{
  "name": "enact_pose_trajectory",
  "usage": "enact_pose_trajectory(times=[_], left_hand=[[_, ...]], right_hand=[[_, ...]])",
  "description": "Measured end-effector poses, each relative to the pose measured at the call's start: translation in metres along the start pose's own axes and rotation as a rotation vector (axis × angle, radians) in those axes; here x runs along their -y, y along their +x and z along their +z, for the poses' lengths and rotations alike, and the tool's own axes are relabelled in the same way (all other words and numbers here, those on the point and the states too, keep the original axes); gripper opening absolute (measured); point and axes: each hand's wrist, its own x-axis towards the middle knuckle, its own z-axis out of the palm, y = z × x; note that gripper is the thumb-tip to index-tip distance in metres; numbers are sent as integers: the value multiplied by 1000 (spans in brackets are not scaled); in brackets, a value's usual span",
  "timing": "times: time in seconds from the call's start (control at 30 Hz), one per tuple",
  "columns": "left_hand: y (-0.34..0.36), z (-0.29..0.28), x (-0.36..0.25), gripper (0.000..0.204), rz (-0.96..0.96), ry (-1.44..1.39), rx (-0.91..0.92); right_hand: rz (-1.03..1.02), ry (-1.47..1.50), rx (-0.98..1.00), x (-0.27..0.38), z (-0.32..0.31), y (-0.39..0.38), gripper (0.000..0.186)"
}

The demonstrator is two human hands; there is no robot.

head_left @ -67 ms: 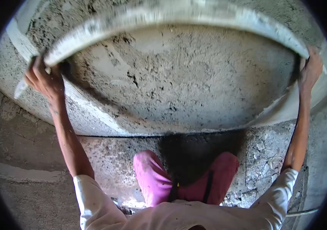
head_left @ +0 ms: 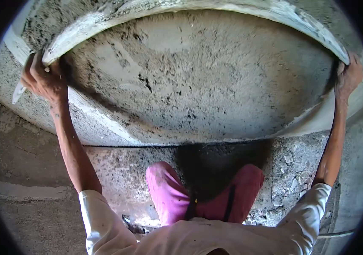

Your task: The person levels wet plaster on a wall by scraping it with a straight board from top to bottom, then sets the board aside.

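The left hand (head_left: 41,80) has its fingers (head_left: 32,68) curled tight around the left end of a long, mortar-caked board (head_left: 190,10), held against the rough concrete slab (head_left: 198,85). Since a moment ago nothing has shifted, so the hold looks steady. The right hand (head_left: 348,78) clasps the right end.

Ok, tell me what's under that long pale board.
The long pale board, held at its ends by the left hand and right hand, lies across a rough grey plastered surface. What the board itself covers cannot be seen.
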Motion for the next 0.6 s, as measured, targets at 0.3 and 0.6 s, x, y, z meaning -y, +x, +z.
enact_pose_trajectory(times=[0.3, 0.6], left_hand=[[-199, -26, -72, 39, -69, -152, 145], [-296, -71, -128, 46, -169, -380, 665]], right_hand=[[15, 243, 85, 81, 36, -183, 35], [-16, 257, 453, 107, 82, -365, 31]])
